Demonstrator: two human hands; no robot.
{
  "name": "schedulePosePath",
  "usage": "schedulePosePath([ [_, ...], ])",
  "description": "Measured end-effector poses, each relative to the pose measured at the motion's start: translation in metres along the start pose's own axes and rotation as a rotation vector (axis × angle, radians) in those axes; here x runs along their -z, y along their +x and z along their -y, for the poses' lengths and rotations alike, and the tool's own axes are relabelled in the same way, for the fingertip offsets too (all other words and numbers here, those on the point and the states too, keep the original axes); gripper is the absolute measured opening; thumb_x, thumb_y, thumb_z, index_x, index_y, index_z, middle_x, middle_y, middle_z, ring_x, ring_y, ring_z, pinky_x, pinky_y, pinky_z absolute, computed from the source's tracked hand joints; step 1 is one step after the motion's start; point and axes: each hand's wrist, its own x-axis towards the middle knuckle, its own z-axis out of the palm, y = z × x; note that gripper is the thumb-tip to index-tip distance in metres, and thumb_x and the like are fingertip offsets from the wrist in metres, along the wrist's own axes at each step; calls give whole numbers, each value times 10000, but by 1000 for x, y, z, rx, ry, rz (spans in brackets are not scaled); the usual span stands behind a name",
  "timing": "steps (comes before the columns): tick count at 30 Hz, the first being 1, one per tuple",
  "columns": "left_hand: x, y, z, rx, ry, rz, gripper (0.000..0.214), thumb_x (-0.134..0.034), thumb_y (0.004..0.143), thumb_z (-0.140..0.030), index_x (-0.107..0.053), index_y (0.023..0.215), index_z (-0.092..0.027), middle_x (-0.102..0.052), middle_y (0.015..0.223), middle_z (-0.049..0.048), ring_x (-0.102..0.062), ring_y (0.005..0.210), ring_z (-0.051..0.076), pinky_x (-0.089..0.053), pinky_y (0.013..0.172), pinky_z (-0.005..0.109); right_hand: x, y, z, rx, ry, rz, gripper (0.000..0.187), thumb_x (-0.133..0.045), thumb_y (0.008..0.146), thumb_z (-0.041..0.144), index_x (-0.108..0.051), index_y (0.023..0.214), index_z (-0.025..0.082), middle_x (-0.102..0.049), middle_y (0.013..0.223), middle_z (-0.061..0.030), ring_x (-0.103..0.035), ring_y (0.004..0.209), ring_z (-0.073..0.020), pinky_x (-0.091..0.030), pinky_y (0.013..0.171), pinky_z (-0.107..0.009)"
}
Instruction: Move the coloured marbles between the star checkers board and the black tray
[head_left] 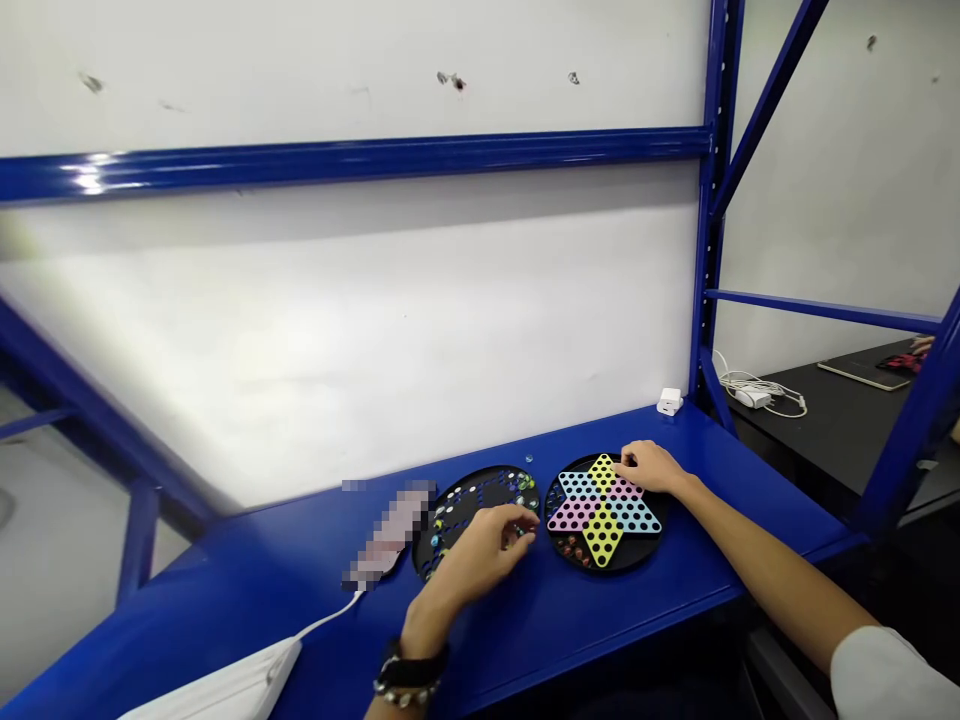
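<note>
Left hand hovers at the right edge of the black marble board, fingers bunched, hold unclear. Right hand rests open on the far rim of the star board, just right of it, along the blue bench.

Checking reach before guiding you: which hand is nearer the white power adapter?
Right hand: below and left of the white power adapter. Left hand: much farther left, over the marble board.

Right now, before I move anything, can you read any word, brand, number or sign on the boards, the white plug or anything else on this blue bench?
Nothing is readable: the white plug adapter is too small to read, the blurred object beside the black round board is illegible, and the star-painted board shows no lettering.
</note>
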Motion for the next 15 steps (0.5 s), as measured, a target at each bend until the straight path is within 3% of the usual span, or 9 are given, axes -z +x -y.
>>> schedulePosePath([
  [6, -25, 5, -19, -131, 25, -32, 262, -545, 877, -309, -729, 1059, -268, -721, 1056, 25, -645, 941, 179, -471, 889, 285, -1, 1, 0, 4, -3, -8, 286, -573, 851, 424, -606, 681, 196, -654, 750, -20, -545, 660, -130, -304, 573, -236],
  [11, -23, 5, -19, -173, 45, 28, 228, -551, 904, -359, -767, 901, -285, -715, 973, 6, -636, 879, 159, -466, 820, 247, -2, 1, -2, 18, 8, -25, 285, -576, 851, 427, -616, 684, 199, -663, 774, -28, -556, 691, -141, -313, 579, -241],
  [15, -26, 3, -25, -151, 75, -18, 263, -519, 914, -353, -752, 845, -252, -707, 941, 28, -632, 854, 166, -454, 777, 249, -3, 0, -2, 39, 11, -61, 274, -574, 849, 414, -606, 680, 201, -656, 773, -27, -553, 692, -143, -330, 589, -248],
])
